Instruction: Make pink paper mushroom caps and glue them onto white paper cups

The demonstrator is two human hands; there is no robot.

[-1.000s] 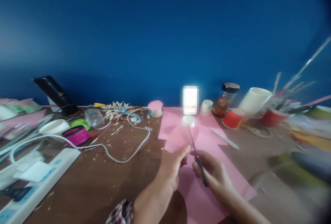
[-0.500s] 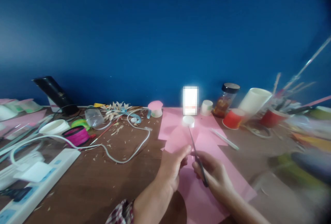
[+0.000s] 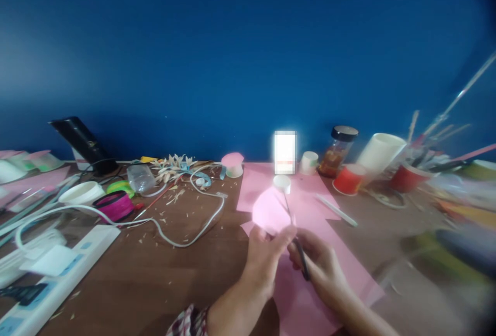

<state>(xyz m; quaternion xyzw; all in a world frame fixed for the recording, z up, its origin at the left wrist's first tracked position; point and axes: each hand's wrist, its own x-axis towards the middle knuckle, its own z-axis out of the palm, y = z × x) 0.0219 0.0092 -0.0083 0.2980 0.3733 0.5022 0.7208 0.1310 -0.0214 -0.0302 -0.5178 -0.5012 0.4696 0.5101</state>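
Power strip [image 3: 95,245] near left; lidded jar [image 3: 339,155] far, right of centre. Left hand [image 3: 266,257] pinches pink paper piece [image 3: 271,209]; right hand [image 3: 321,263] grips scissors [image 3: 302,259]. Brown table [image 3: 186,284], blue wall [image 3: 232,57].

Dim overall. Upright white pixelated rectangle [image 3: 284,152] is blown out, edges glowing, and is the brightest spot. Round pale-pink paper piece [image 3: 271,209] near it is washed out. Matte blue wall [image 3: 232,57] is dark, paler haze at far left; top-right corner goes black. Brown wooden worktop [image 3: 217,258] is darker toward the bottom, shadow beside the left wrist [image 3: 267,289]. Right side badly smeared: green-and-grey bundle [image 3: 461,253] unreadable. Wide-angle stretch leans the white cylindrical cup [image 3: 382,152] outward.
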